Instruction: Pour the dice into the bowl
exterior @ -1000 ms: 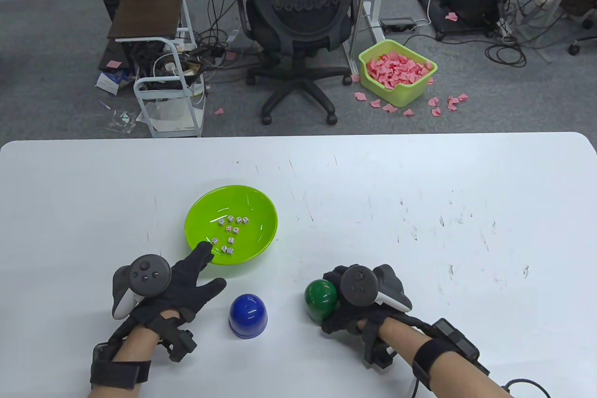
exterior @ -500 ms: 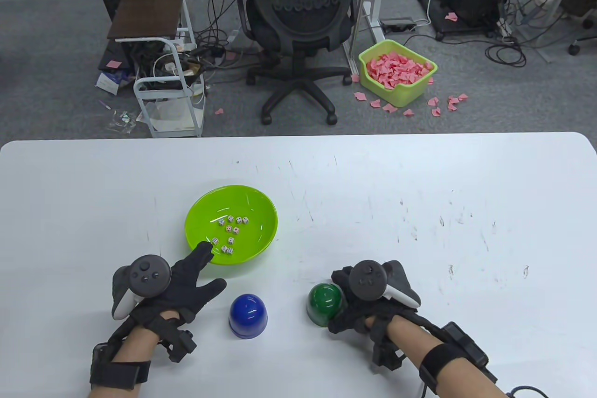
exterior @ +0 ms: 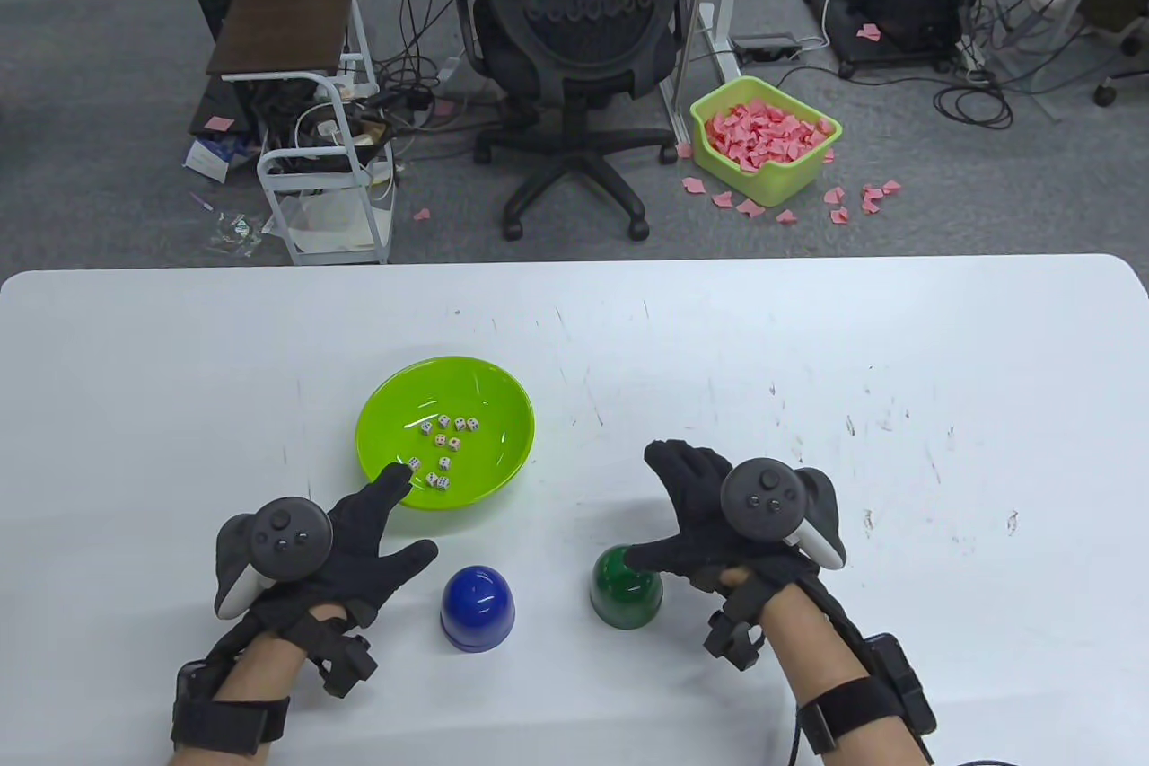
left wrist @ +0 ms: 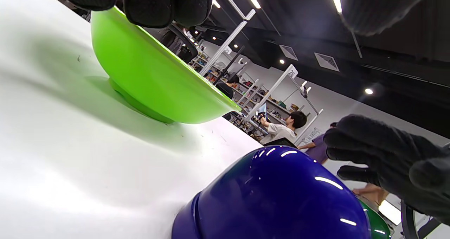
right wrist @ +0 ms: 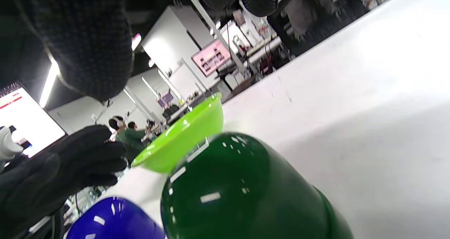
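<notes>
Now, dice (exterior: 443, 445): in the green bowl (exterior: 503, 407), just past the left fingertips.
Left hand (exterior: 359, 537): fingers spread, tips on the bowl's near rim.
Right hand (exterior: 709, 523): released, splayed; thumb over the upturned green cup (exterior: 619, 595).
Blue cup (exterior: 478, 608): between both hands.

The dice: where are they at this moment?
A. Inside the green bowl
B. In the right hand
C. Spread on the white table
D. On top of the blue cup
A: the table view shows the small white dice lying together inside the green bowl.
</notes>
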{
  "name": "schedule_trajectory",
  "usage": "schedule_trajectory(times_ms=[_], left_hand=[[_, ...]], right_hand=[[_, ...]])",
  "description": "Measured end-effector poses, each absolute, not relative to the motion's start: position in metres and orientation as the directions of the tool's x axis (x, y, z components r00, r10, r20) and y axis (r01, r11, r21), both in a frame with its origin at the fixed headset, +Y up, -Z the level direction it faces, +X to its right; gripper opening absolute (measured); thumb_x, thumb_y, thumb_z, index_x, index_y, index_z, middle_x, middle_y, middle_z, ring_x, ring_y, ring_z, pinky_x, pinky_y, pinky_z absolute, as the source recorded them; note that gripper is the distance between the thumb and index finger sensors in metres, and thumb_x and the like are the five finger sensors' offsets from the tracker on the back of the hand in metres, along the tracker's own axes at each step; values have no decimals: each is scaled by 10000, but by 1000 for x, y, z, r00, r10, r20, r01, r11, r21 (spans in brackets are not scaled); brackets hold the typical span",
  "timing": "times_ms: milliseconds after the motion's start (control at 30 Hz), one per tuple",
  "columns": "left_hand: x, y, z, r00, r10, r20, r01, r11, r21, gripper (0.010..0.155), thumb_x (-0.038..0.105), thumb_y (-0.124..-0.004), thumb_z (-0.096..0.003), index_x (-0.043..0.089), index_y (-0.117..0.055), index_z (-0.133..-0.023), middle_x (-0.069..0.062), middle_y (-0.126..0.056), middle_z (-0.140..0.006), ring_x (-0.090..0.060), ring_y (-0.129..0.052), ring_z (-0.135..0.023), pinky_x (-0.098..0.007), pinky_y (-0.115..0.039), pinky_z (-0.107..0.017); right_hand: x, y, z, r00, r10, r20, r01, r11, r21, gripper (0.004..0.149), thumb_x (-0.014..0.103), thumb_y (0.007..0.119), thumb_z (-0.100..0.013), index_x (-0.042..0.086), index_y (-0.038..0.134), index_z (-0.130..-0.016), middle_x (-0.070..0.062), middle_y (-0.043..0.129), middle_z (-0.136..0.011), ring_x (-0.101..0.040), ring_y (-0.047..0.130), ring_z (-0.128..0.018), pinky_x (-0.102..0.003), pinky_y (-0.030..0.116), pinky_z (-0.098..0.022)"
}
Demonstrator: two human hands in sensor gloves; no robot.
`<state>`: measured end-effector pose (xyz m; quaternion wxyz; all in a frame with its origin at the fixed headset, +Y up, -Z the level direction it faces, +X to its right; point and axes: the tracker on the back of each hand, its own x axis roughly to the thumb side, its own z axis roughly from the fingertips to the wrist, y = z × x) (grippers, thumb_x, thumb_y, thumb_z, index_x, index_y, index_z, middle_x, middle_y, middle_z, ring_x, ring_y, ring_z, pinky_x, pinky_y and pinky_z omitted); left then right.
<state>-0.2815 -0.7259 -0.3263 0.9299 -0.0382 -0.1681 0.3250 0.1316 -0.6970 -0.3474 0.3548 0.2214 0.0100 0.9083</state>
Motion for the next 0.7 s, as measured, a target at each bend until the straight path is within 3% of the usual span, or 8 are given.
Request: schedule_trajectory(times_ms=[333, 467, 700], left_hand=[[-270, -726, -321, 764, 541, 351, -527, 838, -143, 923, 698, -732, -434, 239, -328, -1125, -143, -517, -1162, -424, -585, -1047, -658, -545, -753], [-266, -727, -319, 779, 508, 368, -494, 858, -139, 927, 698, -734, -431, 239, -326, -1125, -142, -515, -1163, -424, -584, -1048, -659, -545, -753], [-264, -732, -321, 785, 498, 368, -477, 866, -151, 923, 697, -734, -432, 245, -325, -1126, -141, -514, -1164, -424, -579, -1050, -660, -542, -753]], right_hand=[[118, -700, -326, -744, 456, 488, -577, -807, -125, 1038, 532, 926, -434, 15, 367, -1139, -350, 452, -1178, -674, 384, -987, -858, 369, -631], [108, -702, -318, -777, 368, 511, -510, -844, -168, 1036, 543, 912, -437, 22, 356, -1139, -341, 463, -1176, -667, 391, -988, -854, 375, -635], [105, -703, -313, -775, 348, 527, -507, -840, -192, 1031, 546, 903, -443, 18, 353, -1137, -340, 468, -1171, -666, 402, -984, -852, 382, -631]])
